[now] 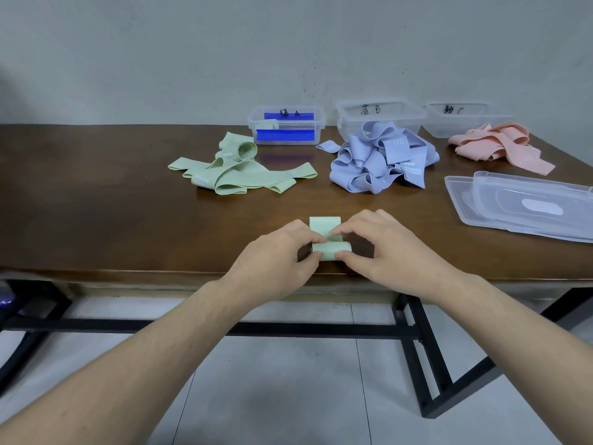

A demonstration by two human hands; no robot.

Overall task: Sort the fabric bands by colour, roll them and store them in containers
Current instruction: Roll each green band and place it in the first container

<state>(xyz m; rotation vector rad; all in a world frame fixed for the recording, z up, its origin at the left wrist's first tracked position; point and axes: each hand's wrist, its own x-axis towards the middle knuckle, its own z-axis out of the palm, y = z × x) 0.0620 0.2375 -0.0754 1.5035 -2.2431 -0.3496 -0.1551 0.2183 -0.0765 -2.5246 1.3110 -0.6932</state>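
Green band (324,227) lengthwise away, roll (330,251) crosswise.

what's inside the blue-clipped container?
The blue-clipped container holds one pale green rolled band at its left end. The blue clips and the translucent walls cover the rest of the inside, so more rolls can't be ruled out.

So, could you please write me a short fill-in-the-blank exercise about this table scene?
1. Both hands, left hand and right hand, are rolling a ____ band near the table's front edge.
2. The pile between the green pile and the pink pile is ____.
3. The box behind the green pile has ____ latches.
4. The clear lids lie on the table's ____ side.

Missing words: green; blue; blue; right
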